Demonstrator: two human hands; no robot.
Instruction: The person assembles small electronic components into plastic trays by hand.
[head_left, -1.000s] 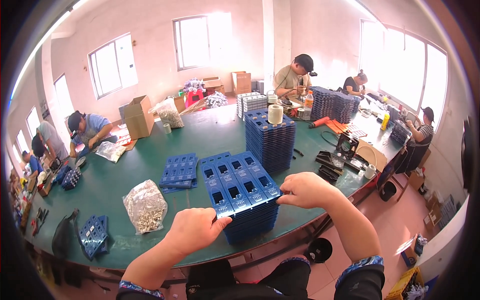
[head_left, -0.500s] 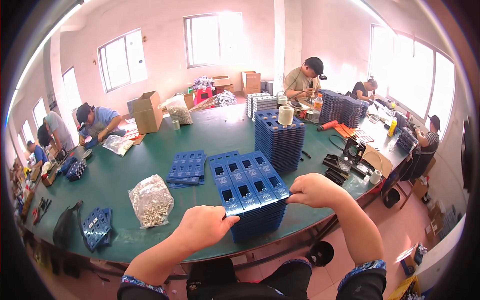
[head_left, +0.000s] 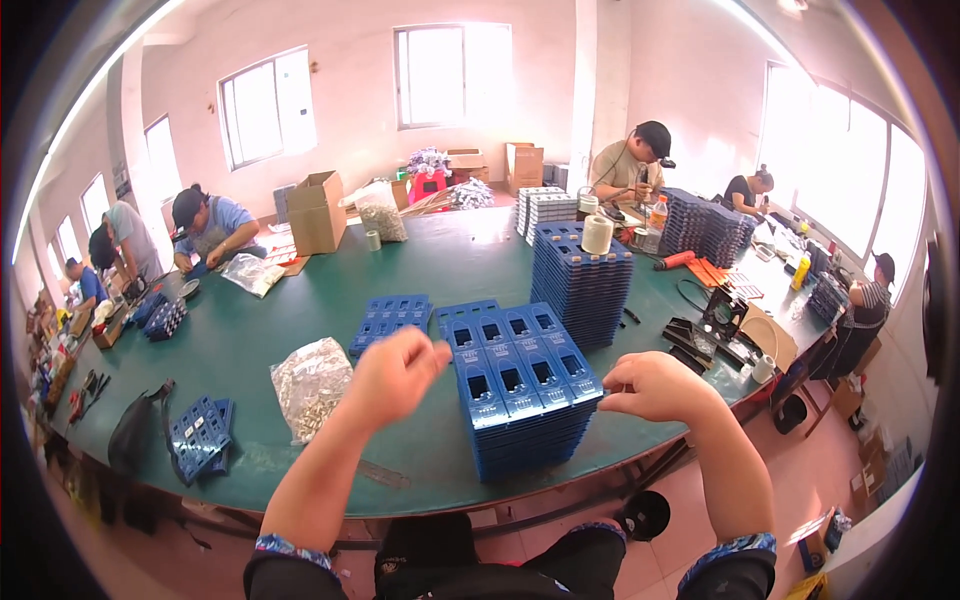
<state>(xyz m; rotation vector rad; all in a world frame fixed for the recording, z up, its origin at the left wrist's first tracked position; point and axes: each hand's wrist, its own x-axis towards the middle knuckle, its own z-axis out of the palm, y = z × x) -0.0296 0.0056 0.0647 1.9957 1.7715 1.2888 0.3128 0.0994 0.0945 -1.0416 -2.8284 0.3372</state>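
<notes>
A tall stack of blue plastic panels [head_left: 525, 440] with rectangular cutouts stands near the front edge of the table. My right hand [head_left: 660, 388] is beside the stack's right edge, its bent fingers apart and holding nothing. Up and left of the stack, my left hand [head_left: 395, 375] is raised over the table, slightly blurred, with loosely bent fingers and nothing visible in it. Just beyond it lie a few loose blue panels [head_left: 392, 318], and another blue panel [head_left: 468, 313] lies partly hidden behind the stack.
A taller blue stack [head_left: 583, 290] carries a white roll [head_left: 597, 234]. A clear bag of small metal parts [head_left: 312, 385] lies left of my left arm. Farther left are more blue panels [head_left: 198, 440] and a black pouch [head_left: 140, 430]. Black parts [head_left: 695, 340] lie right. Co-workers sit around.
My left hand has let go of the stack's near left corner and moved up and left. My right hand has loosened from the right corner. The view has shifted slightly.
</notes>
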